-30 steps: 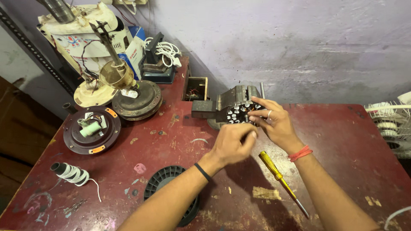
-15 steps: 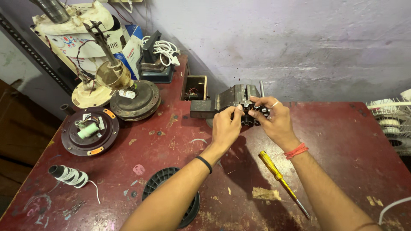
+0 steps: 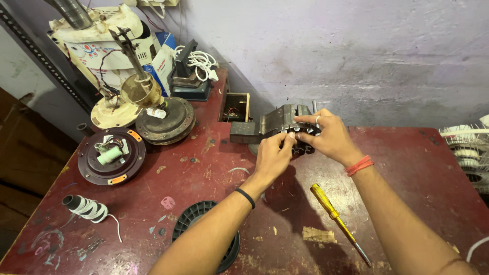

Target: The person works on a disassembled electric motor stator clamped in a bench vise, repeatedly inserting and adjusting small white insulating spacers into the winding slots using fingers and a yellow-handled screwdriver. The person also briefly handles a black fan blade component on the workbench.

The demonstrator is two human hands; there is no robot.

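Both hands meet at a round, slotted metal motor core [image 3: 305, 138] held against the jaws of a grey bench vise [image 3: 270, 125] at the back of the red table [image 3: 407, 168]. My right hand [image 3: 328, 136] covers the core from above and the right, fingers wrapped around it. My left hand [image 3: 272, 155] pinches its left edge with thumb and fingertips. Most of the core is hidden under the fingers.
A yellow-handled screwdriver [image 3: 336, 221] lies near my right forearm. A black slotted disc [image 3: 206, 239] sits by the front edge. To the left are a brown fan motor cover [image 3: 111, 158], a wire spool [image 3: 86, 208], a dismantled fan motor [image 3: 163, 119] and a small wooden box [image 3: 235, 107].
Both hands carried the motor core from the tabletop up and back to the vise jaws. The left hand shifted from the core's front to its left edge.
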